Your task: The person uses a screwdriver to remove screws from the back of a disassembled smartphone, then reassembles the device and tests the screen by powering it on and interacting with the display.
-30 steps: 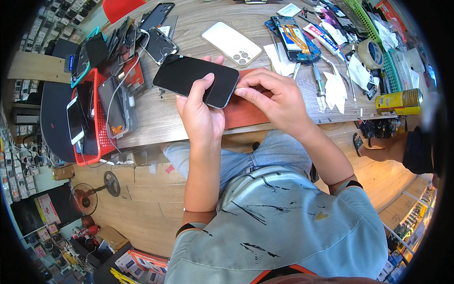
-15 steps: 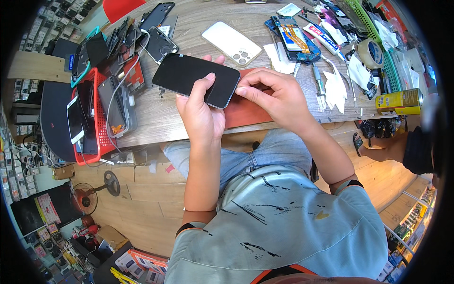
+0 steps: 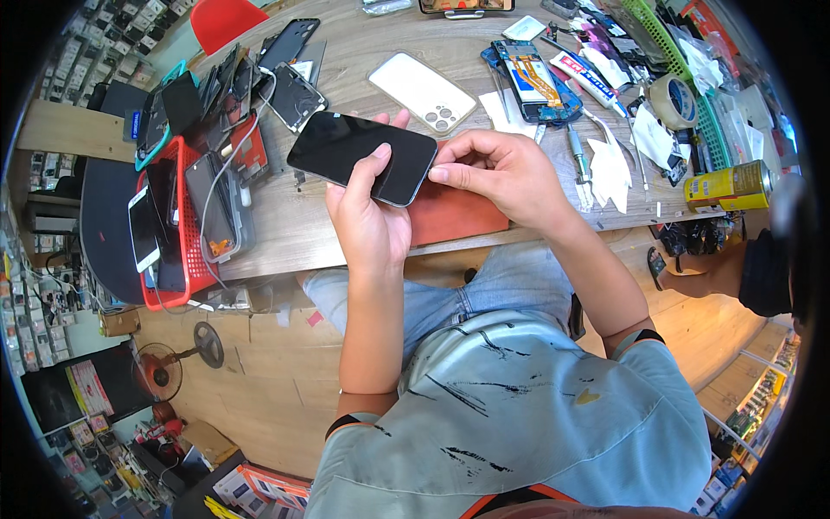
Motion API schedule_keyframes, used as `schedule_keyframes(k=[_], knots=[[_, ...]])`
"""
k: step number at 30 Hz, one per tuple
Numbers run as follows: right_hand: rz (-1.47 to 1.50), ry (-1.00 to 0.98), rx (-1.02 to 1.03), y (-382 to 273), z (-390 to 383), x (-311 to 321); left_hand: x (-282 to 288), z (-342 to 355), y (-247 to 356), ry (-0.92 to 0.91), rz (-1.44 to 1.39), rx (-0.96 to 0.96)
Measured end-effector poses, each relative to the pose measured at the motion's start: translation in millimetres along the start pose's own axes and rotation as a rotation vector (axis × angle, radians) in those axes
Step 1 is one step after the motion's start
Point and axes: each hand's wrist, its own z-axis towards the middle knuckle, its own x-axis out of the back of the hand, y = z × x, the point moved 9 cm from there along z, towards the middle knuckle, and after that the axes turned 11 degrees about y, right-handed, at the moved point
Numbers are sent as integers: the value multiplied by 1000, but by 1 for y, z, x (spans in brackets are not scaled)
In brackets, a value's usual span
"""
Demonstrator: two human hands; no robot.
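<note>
A smartphone (image 3: 337, 145) with a dark screen facing up rests in my left hand (image 3: 378, 227). My left thumb presses on the screen and the other fingers pass beneath it. At the phone's right end, my right hand (image 3: 512, 177) is closed in a pinch, thumb against forefinger. Whatever lies between those fingertips is too small or hidden to make out. Below both hands, a reddish-brown mat (image 3: 458, 216) lies at the table's near edge. Beyond the phone is a clear phone case (image 3: 417, 85) with a white inside and camera holes.
On the left, a red basket (image 3: 183, 229) holds phones, beside piled phone parts (image 3: 226, 78) and a white cable (image 3: 226, 169). To the right are an opened phone (image 3: 534, 76), a glue tube (image 3: 588, 82), a tape roll (image 3: 674, 102) and a yellow can (image 3: 731, 186). Another person's leg (image 3: 713, 268) shows beyond.
The view has shifted slightly, showing more of the table's far side. The phone tilts a little differently in my left hand. My right hand keeps its pinch at the phone's end.
</note>
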Motion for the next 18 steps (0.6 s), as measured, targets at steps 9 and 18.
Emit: schedule_keyframes(k=[9,18], knots=[[37,-4,11,1,1,2,-1,-1,-3,-46,37,56],[52,19,34,-1,0,4,3,2,-6,-58,39,67]])
